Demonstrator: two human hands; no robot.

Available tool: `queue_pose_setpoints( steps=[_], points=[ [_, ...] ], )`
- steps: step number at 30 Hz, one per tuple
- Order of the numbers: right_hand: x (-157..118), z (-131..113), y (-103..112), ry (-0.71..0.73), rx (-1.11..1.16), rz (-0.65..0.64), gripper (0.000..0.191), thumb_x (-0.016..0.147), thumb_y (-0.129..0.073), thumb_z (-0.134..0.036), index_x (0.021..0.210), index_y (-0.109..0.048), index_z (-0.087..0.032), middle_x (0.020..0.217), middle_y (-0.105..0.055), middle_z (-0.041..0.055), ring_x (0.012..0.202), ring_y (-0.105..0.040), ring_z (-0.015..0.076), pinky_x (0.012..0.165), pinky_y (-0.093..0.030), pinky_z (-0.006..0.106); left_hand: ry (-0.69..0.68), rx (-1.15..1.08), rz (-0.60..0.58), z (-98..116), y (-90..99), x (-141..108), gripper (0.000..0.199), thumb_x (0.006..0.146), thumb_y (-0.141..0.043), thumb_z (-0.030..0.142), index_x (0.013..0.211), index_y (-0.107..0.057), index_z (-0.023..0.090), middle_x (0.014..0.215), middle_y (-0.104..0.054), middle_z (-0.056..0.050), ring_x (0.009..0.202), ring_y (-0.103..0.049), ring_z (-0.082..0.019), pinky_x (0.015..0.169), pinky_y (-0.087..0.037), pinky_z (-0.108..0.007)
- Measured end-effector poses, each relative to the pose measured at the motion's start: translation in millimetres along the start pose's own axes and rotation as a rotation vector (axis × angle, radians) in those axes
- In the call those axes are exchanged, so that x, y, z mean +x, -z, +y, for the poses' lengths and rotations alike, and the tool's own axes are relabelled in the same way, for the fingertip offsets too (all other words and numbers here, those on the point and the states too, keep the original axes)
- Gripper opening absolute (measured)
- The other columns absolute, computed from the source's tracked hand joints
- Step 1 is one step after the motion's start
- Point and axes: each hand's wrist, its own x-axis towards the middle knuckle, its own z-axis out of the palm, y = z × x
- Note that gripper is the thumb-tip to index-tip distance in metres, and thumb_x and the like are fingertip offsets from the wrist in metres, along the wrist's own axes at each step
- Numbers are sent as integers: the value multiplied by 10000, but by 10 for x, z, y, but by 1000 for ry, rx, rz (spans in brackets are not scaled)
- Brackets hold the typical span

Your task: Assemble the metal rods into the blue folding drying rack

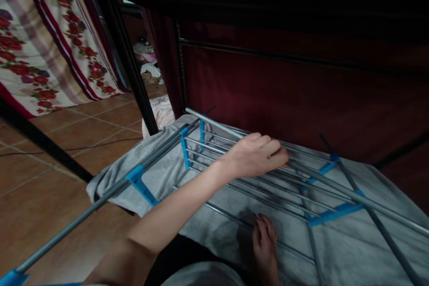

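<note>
A folding clothes drying rack [284, 183] of grey metal tubes and thin rods, with blue plastic joints [338, 214], lies on a grey blanket [221, 228]. My left hand [258, 155] reaches across from the lower left, its fingers curled around a long grey tube [335, 184] running along the rack's upper side. Lower down, my right hand [265, 237] has its fingers bent over a thinner metal rod [231, 216] near my lap; its grip is partly in shadow. Another tube with blue joints [77, 225] stretches out to the lower left, past the edge of the bed.
A dark metal bed frame [134, 67] surrounds me, with a dark panel overhead. Dark red cloth [284, 94] hangs behind the rack. To the left are a tiled floor [67, 143], a cable [87, 145], a floral cloth [63, 40] and a light towel [161, 114].
</note>
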Motion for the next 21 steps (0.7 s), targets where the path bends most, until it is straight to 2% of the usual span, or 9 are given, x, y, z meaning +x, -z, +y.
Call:
queue_pose_setpoints(
  steps=[2,5,7,10,13,15,18,21],
  points=[
    [-43,72,57,53,-62,-30,377,1030,-350,-380,1233,-605,-189,1276,-622,151,1200,-567,264,957,-467,451,58,-64,-11,239,-30,-237,259,1015,-466,380,967,-609,169,805,-561,-26,728,-511,-155,653,-323,-318],
    [-95,209,157,218,-174,-96,371,1038,-323,-367,1159,-647,-232,1255,-649,117,1193,-568,279,969,-432,490,200,-143,-34,567,-129,-658,288,993,-499,420,903,-605,168,757,-546,-10,681,-497,-145,633,-323,-318],
    [-107,308,213,297,-185,-154,343,1031,-355,-386,1120,-661,-261,1215,-671,90,1155,-588,279,951,-432,493,297,-188,-89,773,-204,-919,313,992,-487,448,882,-599,178,746,-549,-9,668,-503,-145,626,-330,-319],
    [-102,444,240,299,-118,-280,309,1009,-420,-421,1151,-649,-270,1144,-690,81,1063,-621,268,913,-462,478,373,-273,-223,1069,-296,-1208,334,994,-462,473,868,-589,190,745,-557,-15,656,-522,-148,622,-354,-315],
    [-95,571,188,324,-128,-302,327,1006,-368,-325,1085,-681,-271,1079,-699,99,1008,-630,293,895,-468,516,432,-343,-274,1326,-355,-1370,359,986,-456,505,866,-590,194,741,-560,-20,648,-535,-151,623,-378,-316],
    [-86,641,132,380,-179,-262,368,984,-341,-252,1053,-701,-274,1084,-695,116,1018,-621,324,899,-455,555,485,-372,-234,1451,-373,-1439,380,981,-454,526,864,-596,194,728,-556,-19,637,-533,-152,616,-378,-322],
    [-53,695,59,403,-230,-224,390,945,-361,-183,1116,-696,-288,1149,-679,110,1076,-597,350,945,-428,594,544,-420,-186,1539,-365,-1538,382,989,-446,518,866,-598,190,711,-549,-14,617,-522,-148,598,-362,-323],
    [12,692,18,347,-169,-251,380,938,-395,-185,1151,-687,-300,1165,-678,86,1093,-596,347,955,-433,581,565,-468,-235,1546,-346,-1658,397,1009,-411,506,875,-594,181,722,-559,-19,632,-530,-144,594,-364,-309]
  ],
)
